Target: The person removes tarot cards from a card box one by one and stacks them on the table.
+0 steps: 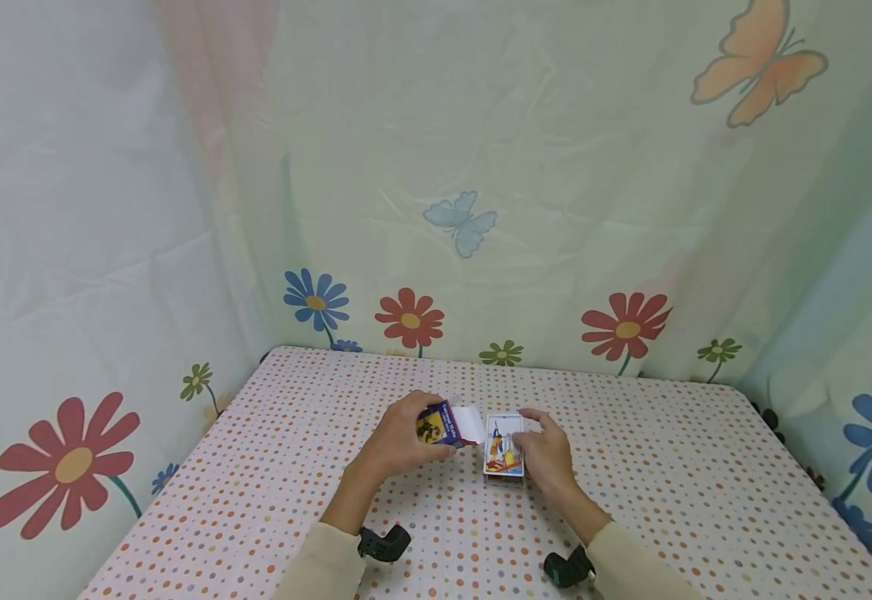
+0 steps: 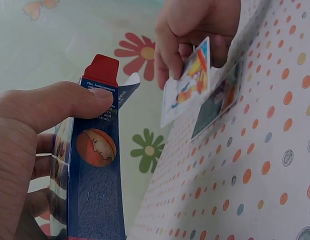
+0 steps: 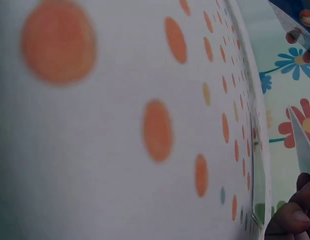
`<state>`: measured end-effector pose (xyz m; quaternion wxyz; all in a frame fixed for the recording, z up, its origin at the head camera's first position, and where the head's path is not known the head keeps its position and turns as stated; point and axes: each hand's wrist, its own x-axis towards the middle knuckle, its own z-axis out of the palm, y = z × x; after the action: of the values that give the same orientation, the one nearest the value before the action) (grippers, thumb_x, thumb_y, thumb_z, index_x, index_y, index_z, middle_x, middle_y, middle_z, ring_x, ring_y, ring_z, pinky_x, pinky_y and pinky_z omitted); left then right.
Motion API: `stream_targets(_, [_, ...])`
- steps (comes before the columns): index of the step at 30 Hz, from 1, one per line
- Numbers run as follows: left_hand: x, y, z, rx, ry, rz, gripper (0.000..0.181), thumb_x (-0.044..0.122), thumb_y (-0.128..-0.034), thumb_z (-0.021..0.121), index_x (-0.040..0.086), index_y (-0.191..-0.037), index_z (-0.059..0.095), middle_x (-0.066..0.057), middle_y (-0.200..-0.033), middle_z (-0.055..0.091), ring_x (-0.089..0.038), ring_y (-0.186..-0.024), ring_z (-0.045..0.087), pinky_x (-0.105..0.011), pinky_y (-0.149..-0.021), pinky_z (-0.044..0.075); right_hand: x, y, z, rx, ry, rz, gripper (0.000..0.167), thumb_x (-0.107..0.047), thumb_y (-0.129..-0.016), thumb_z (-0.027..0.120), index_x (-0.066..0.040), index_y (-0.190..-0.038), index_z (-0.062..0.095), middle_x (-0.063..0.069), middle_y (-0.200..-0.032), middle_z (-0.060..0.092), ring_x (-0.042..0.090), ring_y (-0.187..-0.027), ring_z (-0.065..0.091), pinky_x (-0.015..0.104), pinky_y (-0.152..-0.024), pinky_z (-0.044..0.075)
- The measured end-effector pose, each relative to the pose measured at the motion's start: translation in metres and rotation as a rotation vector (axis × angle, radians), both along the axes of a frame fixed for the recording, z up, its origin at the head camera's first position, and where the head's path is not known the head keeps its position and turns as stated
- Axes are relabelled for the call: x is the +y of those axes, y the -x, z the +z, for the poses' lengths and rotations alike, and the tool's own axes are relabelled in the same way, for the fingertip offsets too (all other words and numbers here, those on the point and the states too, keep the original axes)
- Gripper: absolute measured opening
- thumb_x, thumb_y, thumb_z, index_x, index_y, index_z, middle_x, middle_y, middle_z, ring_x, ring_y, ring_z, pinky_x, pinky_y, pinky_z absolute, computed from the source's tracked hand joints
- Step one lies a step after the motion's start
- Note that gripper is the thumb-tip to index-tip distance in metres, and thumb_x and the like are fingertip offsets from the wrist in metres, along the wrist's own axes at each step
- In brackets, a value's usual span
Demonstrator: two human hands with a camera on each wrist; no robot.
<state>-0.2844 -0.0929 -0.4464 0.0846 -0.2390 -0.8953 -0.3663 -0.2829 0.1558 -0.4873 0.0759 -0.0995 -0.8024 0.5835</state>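
My left hand (image 1: 398, 435) grips a dark blue and yellow tarot card box (image 1: 438, 427) above the table. The box's end is open toward the right, with a white flap (image 1: 470, 424) sticking out; a red tab (image 2: 103, 69) shows in the left wrist view. My right hand (image 1: 548, 450) pinches a picture card (image 1: 503, 457) by its right side, between thumb and fingers. Whether it is one card or several, I cannot tell. Below it, another picture card (image 2: 220, 102) lies on the table, partly covered in the head view.
The table (image 1: 256, 517) has a white cloth with coloured dots. Behind it and at both sides hang pale curtains (image 1: 556, 167) printed with flowers and butterflies. A dark wrist device (image 1: 385, 543) sits at the left sleeve, and another (image 1: 568, 568) at the right.
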Motion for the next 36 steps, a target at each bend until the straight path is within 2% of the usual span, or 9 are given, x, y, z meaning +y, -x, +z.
stream_targets(4, [0.000,0.000,0.000,0.005,0.004,-0.001,0.072,0.040,-0.0771,0.087,0.016,-0.138,0.057,-0.001,-0.126,0.062,-0.017,-0.107,0.057,-0.037,-0.090,0.054,0.001,0.001,-0.002,0.002,-0.048,0.017,0.050,-0.008,-0.094,0.058,-0.010,-0.143,0.051,0.006,-0.077,0.065,0.016,-0.064,0.054,0.026,-0.052,0.042])
stream_targets(8, [0.001,0.000,0.000,0.003,0.007,-0.001,0.072,0.040,-0.0772,0.087,0.016,-0.138,0.057,-0.001,-0.126,0.062,-0.017,-0.107,0.057,-0.037,-0.091,0.054,0.003,0.002,-0.003,0.008,-0.080,0.032,0.049,-0.006,-0.093,0.061,-0.009,-0.141,0.053,0.004,-0.069,0.060,0.014,-0.058,0.049,0.024,-0.047,0.039])
stream_targets(15, [0.000,0.000,-0.001,-0.004,0.009,0.005,0.072,0.040,-0.0768,0.088,0.016,-0.138,0.057,-0.001,-0.128,0.062,-0.018,-0.109,0.057,-0.037,-0.092,0.054,0.004,0.004,-0.003,0.013,-0.153,0.075,0.045,-0.003,-0.091,0.064,-0.005,-0.136,0.058,0.006,-0.074,0.064,0.014,-0.053,0.045,0.025,-0.045,0.037])
stream_targets(23, [0.000,0.000,0.000,-0.005,0.000,-0.001,0.072,0.040,-0.0773,0.087,0.017,-0.139,0.057,0.000,-0.127,0.062,-0.017,-0.108,0.057,-0.036,-0.091,0.054,0.002,0.007,-0.001,0.003,-0.389,0.106,0.047,-0.002,-0.090,0.066,0.002,-0.135,0.057,0.006,-0.076,0.060,0.015,-0.058,0.055,0.027,-0.049,0.044])
stream_targets(29, [0.000,0.001,0.000,-0.001,-0.001,-0.002,0.072,0.039,-0.0776,0.087,0.016,-0.139,0.056,-0.001,-0.129,0.061,-0.018,-0.110,0.057,-0.037,-0.093,0.054,-0.001,0.007,0.004,-0.062,-0.509,0.089,0.046,-0.005,-0.089,0.066,0.001,-0.134,0.059,0.005,-0.073,0.057,0.015,-0.056,0.052,0.027,-0.049,0.042])
stream_targets(36, [0.000,0.001,0.001,0.005,-0.012,-0.006,0.072,0.038,-0.0773,0.087,0.015,-0.139,0.057,-0.002,-0.129,0.062,-0.018,-0.110,0.057,-0.038,-0.093,0.054,0.000,0.012,0.001,-0.116,-0.584,0.074,0.044,-0.004,-0.088,0.069,0.002,-0.130,0.060,0.006,-0.073,0.055,0.018,-0.060,0.052,0.027,-0.050,0.041])
